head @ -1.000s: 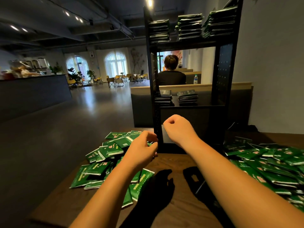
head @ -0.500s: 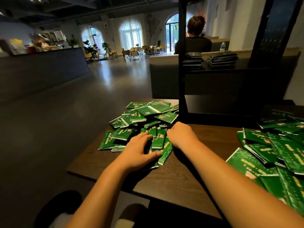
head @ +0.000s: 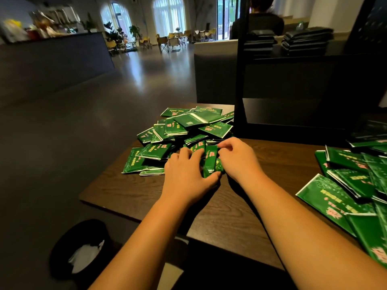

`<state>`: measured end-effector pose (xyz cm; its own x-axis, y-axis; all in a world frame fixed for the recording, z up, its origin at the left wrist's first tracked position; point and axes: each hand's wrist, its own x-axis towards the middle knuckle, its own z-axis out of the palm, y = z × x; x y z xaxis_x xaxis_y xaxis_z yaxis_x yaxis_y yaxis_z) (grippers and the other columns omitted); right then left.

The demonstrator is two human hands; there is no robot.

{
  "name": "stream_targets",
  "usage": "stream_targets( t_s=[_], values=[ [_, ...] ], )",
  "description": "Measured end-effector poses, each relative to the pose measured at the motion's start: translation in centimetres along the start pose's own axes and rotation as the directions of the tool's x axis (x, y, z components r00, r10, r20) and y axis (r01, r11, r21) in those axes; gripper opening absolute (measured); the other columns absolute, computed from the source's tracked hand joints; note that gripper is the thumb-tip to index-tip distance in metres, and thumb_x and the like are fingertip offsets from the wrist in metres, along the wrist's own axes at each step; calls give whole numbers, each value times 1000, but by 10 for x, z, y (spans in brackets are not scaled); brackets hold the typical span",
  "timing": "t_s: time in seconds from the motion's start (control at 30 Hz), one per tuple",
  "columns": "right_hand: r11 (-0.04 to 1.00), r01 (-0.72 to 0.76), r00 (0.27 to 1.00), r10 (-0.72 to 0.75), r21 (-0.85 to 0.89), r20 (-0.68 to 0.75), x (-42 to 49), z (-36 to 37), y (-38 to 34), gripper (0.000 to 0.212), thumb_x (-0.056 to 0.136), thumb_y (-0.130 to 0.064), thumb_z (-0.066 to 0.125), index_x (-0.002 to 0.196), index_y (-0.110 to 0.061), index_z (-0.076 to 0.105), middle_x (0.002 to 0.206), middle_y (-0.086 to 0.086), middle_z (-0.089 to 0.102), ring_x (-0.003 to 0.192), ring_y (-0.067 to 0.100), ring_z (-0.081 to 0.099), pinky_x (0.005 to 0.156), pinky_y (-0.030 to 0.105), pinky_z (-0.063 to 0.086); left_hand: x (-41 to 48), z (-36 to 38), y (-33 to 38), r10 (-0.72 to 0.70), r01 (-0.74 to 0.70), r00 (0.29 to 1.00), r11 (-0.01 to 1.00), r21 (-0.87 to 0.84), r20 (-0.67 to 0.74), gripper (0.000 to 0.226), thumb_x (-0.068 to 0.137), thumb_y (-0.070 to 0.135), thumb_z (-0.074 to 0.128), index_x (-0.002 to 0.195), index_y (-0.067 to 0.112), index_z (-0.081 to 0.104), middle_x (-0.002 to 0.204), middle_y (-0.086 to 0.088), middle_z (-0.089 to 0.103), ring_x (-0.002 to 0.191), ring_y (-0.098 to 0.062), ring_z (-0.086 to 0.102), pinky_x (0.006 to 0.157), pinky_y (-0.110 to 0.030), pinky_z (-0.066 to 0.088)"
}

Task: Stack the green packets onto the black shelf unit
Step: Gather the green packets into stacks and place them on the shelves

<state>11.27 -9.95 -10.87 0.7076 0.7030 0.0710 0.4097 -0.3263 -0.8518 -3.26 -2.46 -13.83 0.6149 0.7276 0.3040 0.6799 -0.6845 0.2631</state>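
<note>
Head view: a person at a dark wooden table (head: 230,208), both hands at the near edge of the left pile (head: 184,126) of green packets.
Left hand (head: 186,176): fingers curled over a few gathered packets (head: 210,162), thumb against their near end, grasping them.
Right hand (head: 240,162): fingers bent round the far end and right side of the same packets, pinching them.
Gathered packets: tilted up between the two hands, low over the table, touching the pile.
Black shelf unit (head: 239,80): just behind the pile; two stacks (head: 259,41) sit on its shelf, above table level.
Right pile (head: 351,185): loose, well apart from both hands.
Step in hand: likely squaring a small bundle before lifting it.
Doing it well: tap the edges flush on the table and press inward with both hands — the glossy wrappers probably slip.
Bundle size: few enough to hold flat.
Placing: clear the shelf post going up, land square on a stack — no overhang.
</note>
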Motion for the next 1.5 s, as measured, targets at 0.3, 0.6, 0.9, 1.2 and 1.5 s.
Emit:
stream_targets(
  t_s=[0.3, 0.6, 0.9, 1.2, 1.5],
  values=[
    [976, -186, 982, 182, 111, 47, -4, -14, -4, 50, 109, -53, 46, 87, -12, 63, 76, 13, 79, 58, 24, 77, 49, 31, 58, 2, -1, 9, -91, 86, 992, 994, -63, -92, 48, 93, 63, 54, 138, 48, 63, 127, 4, 57, 119, -26, 53, 101, -48, 45],
    [952, -166, 973, 116, 256, 201, 0, -6, 3, 61, 83, -69, 70, 90, -8, 68, 78, 4, 62, 70, 25, 61, 69, 42, 49, -5, -2, 11, 9, -10, 1000, 922, -386, -6, 75, 94, 72, 62, 150, 24, 50, 138, 7, 57, 129, -14, 49, 108, -34, 45],
    [903, -207, 957, 108, 376, 269, 5, -4, 11, 24, 84, -21, 84, 108, -15, 81, 96, 7, 83, 89, 33, 81, 88, 53, 65, -7, -12, 1, 28, 45, 993, 821, -569, 119, 64, 93, 8, 55, 153, 28, 43, 142, 10, 50, 135, -13, 48, 115, -39, 45],
    [840, -143, 975, 29, 524, 220, 6, -4, 16, 37, 91, -12, 82, 121, -29, 68, 107, -2, 82, 88, 17, 82, 83, 44, 66, -9, -17, -11, -138, 41, 990, 505, -862, -34, 54, 93, -6, 76, 130, 33, 69, 124, 4, 69, 103, -5, 68, 91, -30, 59],
    [808, -123, 949, -74, 576, 306, 7, -8, 15, 41, 96, -9, 78, 128, -32, 68, 118, 5, 80, 98, 26, 81, 87, 48, 66, 9, -50, -13, -326, -67, 928, 328, -942, -180, 36, 90, 0, 84, 122, 11, 75, 103, -2, 81, 103, -15, 78, 91, -33, 65]
  ],
)
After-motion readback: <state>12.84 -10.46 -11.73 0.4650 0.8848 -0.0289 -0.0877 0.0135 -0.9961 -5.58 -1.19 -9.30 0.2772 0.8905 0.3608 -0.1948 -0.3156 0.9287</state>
